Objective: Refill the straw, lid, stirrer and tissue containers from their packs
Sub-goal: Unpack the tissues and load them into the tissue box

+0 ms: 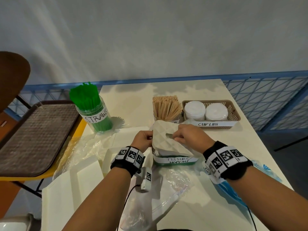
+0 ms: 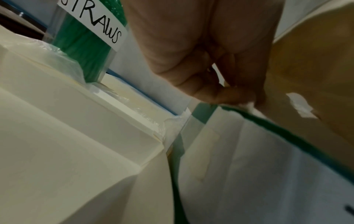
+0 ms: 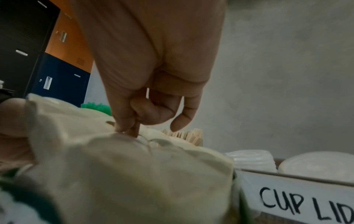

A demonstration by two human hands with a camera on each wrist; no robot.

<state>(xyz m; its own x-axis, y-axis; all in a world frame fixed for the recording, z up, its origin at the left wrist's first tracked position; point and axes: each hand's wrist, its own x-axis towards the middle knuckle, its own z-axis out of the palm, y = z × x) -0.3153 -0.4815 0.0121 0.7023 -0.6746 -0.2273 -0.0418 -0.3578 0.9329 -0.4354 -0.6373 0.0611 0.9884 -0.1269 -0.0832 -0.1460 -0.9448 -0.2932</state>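
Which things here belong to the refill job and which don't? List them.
Job: straw jar, stirrer holder, cup lid basket, tissue container, tissue pack held by left hand and right hand.

Lying about: brown tray, empty plastic bags.

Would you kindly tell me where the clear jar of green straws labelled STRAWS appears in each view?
Head: the clear jar of green straws stands upper left on the table.
Left wrist: top left, label readable.
Right wrist: only green straw tips behind the tissues.
Shared landmark: the cream quilted tissue pack.
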